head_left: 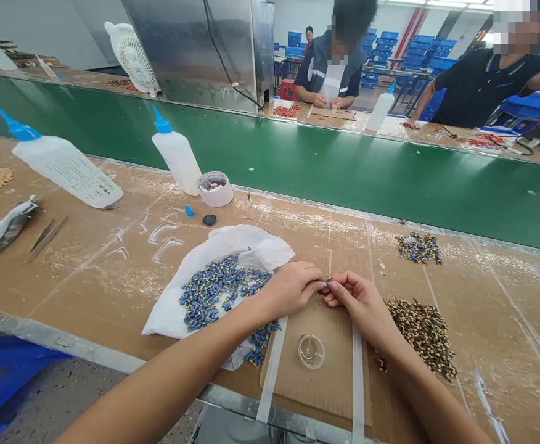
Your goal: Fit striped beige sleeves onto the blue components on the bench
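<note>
My left hand [298, 285] and my right hand [354, 297] meet fingertip to fingertip over a taped cardboard pad [316, 388]. Pinched between them is a tiny blue-and-dark piece [328, 281], mostly hidden by the fingers. Left of my hands, many small blue pieces with yellow ends [209, 290] lie on a crumpled white sheet [168, 308]. A pile of small brown-and-cream pieces [422, 336] lies beside my right wrist. On the pad stands a small clear round cup [311, 351] with a little clear liquid and a thin stick in it.
Two white bottles with blue nozzles [66, 169] [176, 154], a tape roll [215, 189] and tweezers [47, 240] are on the left. More blue pieces [420, 248] lie at the right. A green conveyor belt [298, 163] runs behind; people sit beyond it.
</note>
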The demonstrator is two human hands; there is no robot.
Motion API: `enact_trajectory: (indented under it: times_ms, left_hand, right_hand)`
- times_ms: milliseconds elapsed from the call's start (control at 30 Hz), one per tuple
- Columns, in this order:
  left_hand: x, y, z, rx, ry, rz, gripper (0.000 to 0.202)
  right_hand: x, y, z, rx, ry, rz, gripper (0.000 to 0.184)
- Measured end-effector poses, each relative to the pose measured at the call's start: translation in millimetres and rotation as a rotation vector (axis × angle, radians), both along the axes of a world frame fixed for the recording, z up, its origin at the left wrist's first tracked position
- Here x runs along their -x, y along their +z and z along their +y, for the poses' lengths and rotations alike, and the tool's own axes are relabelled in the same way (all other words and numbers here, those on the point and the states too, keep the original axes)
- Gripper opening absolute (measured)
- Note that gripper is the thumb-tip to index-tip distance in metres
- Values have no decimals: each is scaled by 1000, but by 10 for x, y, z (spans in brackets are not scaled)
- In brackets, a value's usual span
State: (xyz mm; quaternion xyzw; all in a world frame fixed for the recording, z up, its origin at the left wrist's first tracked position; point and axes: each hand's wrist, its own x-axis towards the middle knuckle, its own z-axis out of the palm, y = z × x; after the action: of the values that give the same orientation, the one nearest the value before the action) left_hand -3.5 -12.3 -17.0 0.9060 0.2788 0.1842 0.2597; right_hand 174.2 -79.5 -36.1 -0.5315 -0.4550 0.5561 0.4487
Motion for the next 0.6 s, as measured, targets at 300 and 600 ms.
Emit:
enact_trajectory:
  times_ms: [300,600]
  left_hand:
    - [48,27,1,100,12,-17,22]
    - [116,89,80,190,69,-57,28]
  right_hand:
    - [52,0,4,-31,-5,13,38]
    - [202,-148,166,-66,-49,113,50]
